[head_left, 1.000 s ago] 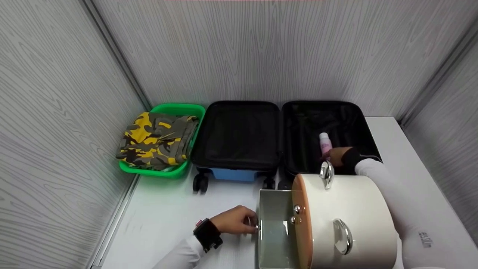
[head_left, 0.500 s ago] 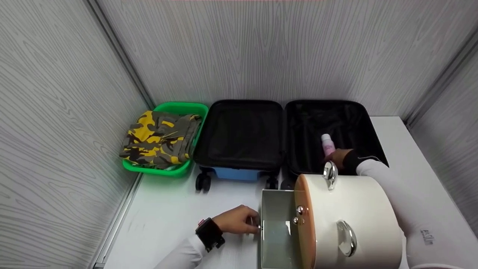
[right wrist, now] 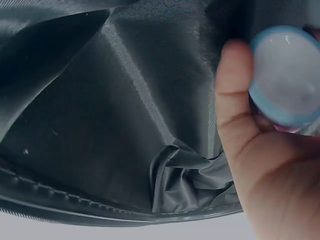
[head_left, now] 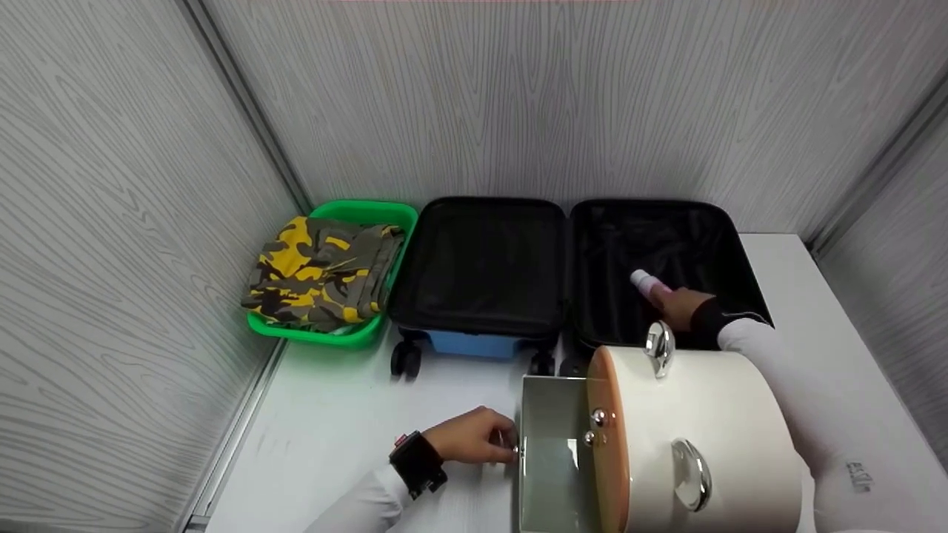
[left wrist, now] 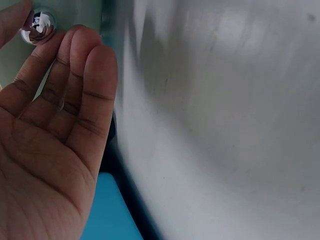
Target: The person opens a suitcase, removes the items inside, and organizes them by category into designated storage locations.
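My left hand (head_left: 474,437) pinches the small silver knob (left wrist: 39,26) on the front of a pulled-out grey drawer (head_left: 552,451). In the left wrist view the thumb and index finger meet at this knob, and the other fingers are loosely bent. The drawer juts from a rounded cream box (head_left: 703,437) with an orange front edge and silver handles. My right hand (head_left: 680,307) grips a pink bottle (head_left: 650,284) with a white cap, over the right half of an opened black-lined suitcase (head_left: 607,244). In the right wrist view the bottle's round end (right wrist: 287,75) faces the camera.
The suitcase's left half (head_left: 481,259), blue outside with black wheels, lies beside the right half. A green basin (head_left: 355,337) holds folded yellow-and-grey camouflage cloth (head_left: 318,274) at the far left. Wood-grain panels (head_left: 503,96) enclose the white table (head_left: 333,414).
In the right hand, the bottle has tilted further to the left, and more of it is covered by the fingers. The left hand stays at the knob; the head view has shifted slightly.
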### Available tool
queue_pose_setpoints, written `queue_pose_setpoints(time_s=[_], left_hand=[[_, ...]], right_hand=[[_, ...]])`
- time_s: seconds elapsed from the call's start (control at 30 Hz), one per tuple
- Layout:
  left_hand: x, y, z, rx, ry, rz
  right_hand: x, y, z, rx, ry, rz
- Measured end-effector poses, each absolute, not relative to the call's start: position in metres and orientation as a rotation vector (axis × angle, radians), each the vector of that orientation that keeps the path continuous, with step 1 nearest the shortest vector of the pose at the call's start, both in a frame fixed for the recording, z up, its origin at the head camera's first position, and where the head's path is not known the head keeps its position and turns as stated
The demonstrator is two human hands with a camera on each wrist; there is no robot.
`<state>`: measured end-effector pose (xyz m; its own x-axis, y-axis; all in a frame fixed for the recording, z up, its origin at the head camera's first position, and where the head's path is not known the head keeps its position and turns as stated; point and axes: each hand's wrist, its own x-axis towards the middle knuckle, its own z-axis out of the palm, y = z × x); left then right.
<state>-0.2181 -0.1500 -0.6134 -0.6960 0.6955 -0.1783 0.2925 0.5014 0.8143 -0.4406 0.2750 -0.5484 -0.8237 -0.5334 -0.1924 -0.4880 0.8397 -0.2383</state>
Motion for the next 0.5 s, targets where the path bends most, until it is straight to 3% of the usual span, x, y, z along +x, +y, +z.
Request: queue_pose_setpoints(time_s=[0.23,0.5], left_hand=[[-0.219,-0.150,-0.615,0.818,2.239,1.097],[-0.221,-0.152,-0.613,0.854,2.259,1.071]], right_hand=[[-0.447,0.282,-0.534,-0.628,2.823,-0.225],[-0.446,0.292,-0.494,-0.744,2.810,-0.240]])
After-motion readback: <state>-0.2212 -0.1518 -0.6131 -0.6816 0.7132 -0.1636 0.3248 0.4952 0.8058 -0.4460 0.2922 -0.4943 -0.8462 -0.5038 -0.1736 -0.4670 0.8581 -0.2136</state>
